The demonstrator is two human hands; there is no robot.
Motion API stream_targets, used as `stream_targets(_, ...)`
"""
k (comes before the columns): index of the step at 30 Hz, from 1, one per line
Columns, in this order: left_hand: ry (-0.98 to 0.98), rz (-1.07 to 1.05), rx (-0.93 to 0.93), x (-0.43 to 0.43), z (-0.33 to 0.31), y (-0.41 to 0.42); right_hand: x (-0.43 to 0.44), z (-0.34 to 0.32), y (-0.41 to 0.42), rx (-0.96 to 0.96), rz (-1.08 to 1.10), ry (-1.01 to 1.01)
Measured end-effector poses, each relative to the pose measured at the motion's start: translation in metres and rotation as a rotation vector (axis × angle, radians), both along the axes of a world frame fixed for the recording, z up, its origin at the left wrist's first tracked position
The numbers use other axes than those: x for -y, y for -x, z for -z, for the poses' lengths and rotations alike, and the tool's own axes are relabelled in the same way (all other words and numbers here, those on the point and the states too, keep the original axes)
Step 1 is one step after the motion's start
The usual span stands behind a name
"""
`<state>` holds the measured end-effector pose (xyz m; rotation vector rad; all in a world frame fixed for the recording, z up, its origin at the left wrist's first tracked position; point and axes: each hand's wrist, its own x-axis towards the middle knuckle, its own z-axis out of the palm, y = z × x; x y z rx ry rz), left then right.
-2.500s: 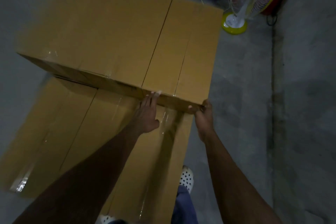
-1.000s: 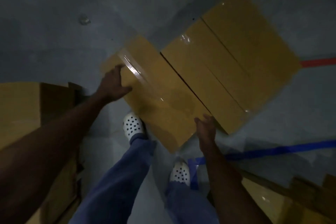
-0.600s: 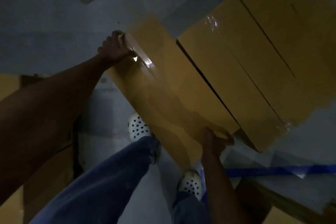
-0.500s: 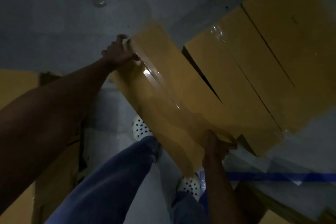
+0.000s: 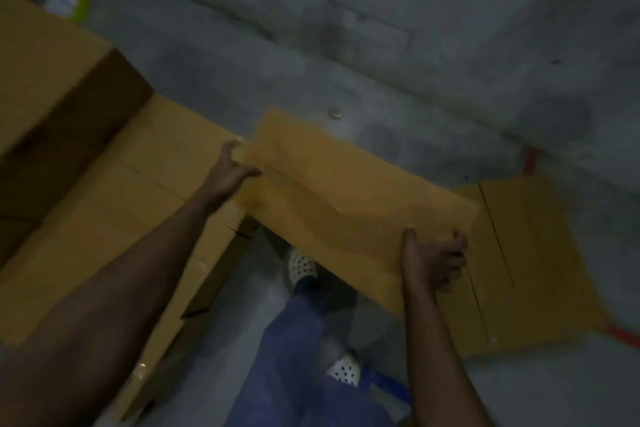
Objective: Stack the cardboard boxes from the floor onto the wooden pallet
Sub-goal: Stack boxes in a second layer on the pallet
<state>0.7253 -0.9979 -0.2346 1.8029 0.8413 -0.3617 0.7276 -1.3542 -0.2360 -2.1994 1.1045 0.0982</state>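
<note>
I hold a long brown cardboard box (image 5: 332, 191) off the floor in front of me, tilted down to the right. My left hand (image 5: 228, 173) grips its upper left end and my right hand (image 5: 433, 260) grips its lower right corner. Stacked cardboard boxes (image 5: 114, 204) lie to the left, with a taller box (image 5: 45, 80) on top of them at the far left. Another box (image 5: 530, 263) lies flat on the floor to the right, behind the held one. The pallet under the stack is hidden.
Grey concrete floor (image 5: 381, 28) stretches ahead. Red tape marks (image 5: 529, 159) and blue tape (image 5: 388, 386) line the floor at right. My legs and white perforated clogs (image 5: 302, 265) stand between the stack and the floor box. A fan base (image 5: 69, 3) shows at top left.
I have lifted the box clear of the floor boxes and swung it, with my view, leftward toward the stack. Both hands keep their grip on its ends.
</note>
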Motion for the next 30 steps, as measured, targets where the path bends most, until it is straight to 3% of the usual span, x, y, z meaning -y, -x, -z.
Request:
stream_targets(6, 0.104, -0.268, 0.161, 0.004, -0.044, 0.087, -0.104, -0.080, -0.025, 0.159, -0.404, 0.155)
stream_targets(10, 0.258, -0.320, 0.145, 0.014, -0.024, 0.113, -0.167, -0.087, -0.012, 0.257, -0.659, 0.427)
stream_targets(14, 0.319, -0.364, 0.132, 0.007, -0.019, 0.111, -0.230, -0.098, 0.000, 0.276, -0.837, 0.566)
stream_targets(19, 0.305, -0.469, 0.250, -0.017, -0.077, 0.072, -0.259, -0.120, 0.004, 0.204, -0.909, 0.539)
stream_targets(25, 0.230, -0.303, 0.439, -0.026, -0.147, -0.007, -0.260, -0.144, 0.001, 0.144, -0.994, 0.499)
stream_targets(30, -0.048, -0.106, 0.603, 0.001, -0.197, -0.070, -0.259, -0.170, -0.007, 0.198, -1.079, 0.436)
